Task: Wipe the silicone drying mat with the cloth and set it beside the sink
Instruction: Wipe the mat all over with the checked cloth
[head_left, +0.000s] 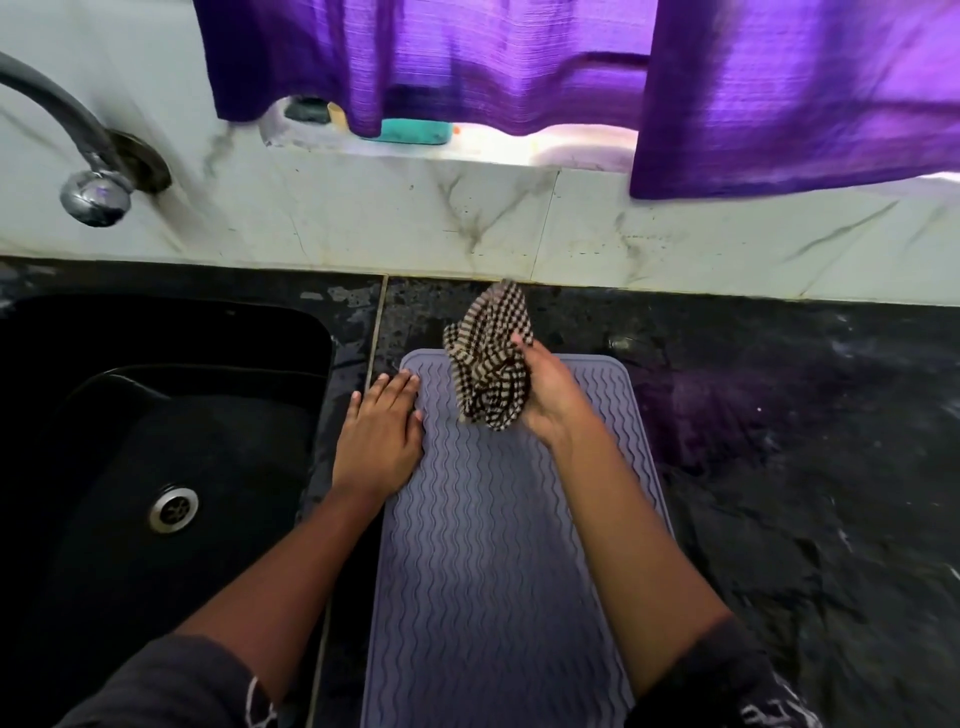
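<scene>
Mat (498, 545) lies flat on the tabletop (779, 467) beside the sink (156, 415), its left edge near the sink rim. Left hand (382, 436) rests open, palm down on that edge. Right hand (548, 397), grip closed on the bunched cloth (488, 369), hovers above the far end. Risk: wet tabletop lets the mat slide sinkward. Open room lies right.

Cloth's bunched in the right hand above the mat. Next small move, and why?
Probably lower the right hand so the checked cloth meets the far end of the mat and start a stroke. The cloth looks lifted off the ridges, and the left hand lies flat on the mat's left edge, pinning it beside the sink.
</scene>
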